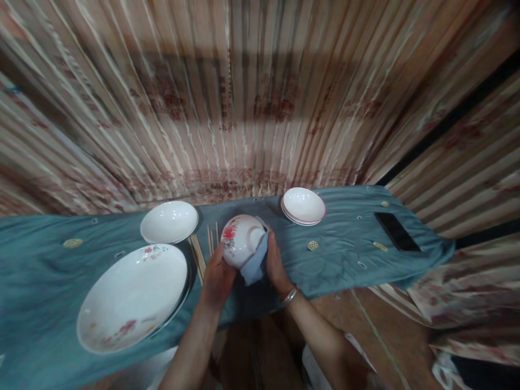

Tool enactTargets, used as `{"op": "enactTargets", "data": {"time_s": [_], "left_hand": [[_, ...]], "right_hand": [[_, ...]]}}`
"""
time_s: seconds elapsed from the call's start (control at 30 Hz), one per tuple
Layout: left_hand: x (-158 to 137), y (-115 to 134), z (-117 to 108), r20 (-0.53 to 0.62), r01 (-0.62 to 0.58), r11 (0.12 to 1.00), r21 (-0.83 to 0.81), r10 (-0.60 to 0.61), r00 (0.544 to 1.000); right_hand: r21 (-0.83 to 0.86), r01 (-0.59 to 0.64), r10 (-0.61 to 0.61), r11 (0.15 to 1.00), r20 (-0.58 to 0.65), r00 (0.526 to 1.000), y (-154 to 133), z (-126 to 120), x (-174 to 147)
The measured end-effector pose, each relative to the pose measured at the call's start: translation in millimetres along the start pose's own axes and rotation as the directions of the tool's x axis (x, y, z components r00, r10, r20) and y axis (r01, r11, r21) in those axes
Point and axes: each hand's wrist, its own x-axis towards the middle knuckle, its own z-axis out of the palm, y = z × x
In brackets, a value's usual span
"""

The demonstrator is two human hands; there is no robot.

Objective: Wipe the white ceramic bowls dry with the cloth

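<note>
A white bowl with a red flower print is held between my hands above the table, tipped so its outside and foot ring face me. My left hand grips the bowl's lower left side. In my right hand a blue cloth is pressed against the bowl's right side. A bracelet circles my right wrist. Wooden chopsticks lie on the table just left of the bowl, some partly hidden behind it and my left hand.
A large floral plate and a white bowl stand at the left. Stacked red-rimmed bowls sit at the back right, and a black phone lies further right. A green cloth covers the table; a curtain hangs close behind.
</note>
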Motion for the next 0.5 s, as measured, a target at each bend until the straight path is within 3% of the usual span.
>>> {"op": "enactTargets", "data": {"time_s": [0.13,0.27,0.5], "left_hand": [[0.0,7.7,3.8,0.002,0.102,0.991,-0.086,-0.102,0.995],[1.2,12.2,4.3,-0.052,0.066,0.994,-0.083,-0.071,0.996],[3.8,12.3,0.2,-0.071,0.103,0.991,-0.082,-0.108,0.992]], "right_hand": [[-0.154,0.028,-0.03,0.988,-0.011,0.999,-6.5,4.0,-14.5],[-0.303,0.13,-0.126,0.944,0.034,0.991,-9.1,8.5,-29.9],[-0.546,0.348,-0.282,0.762,0.204,0.937,-9.2,7.6,-43.6]]}}
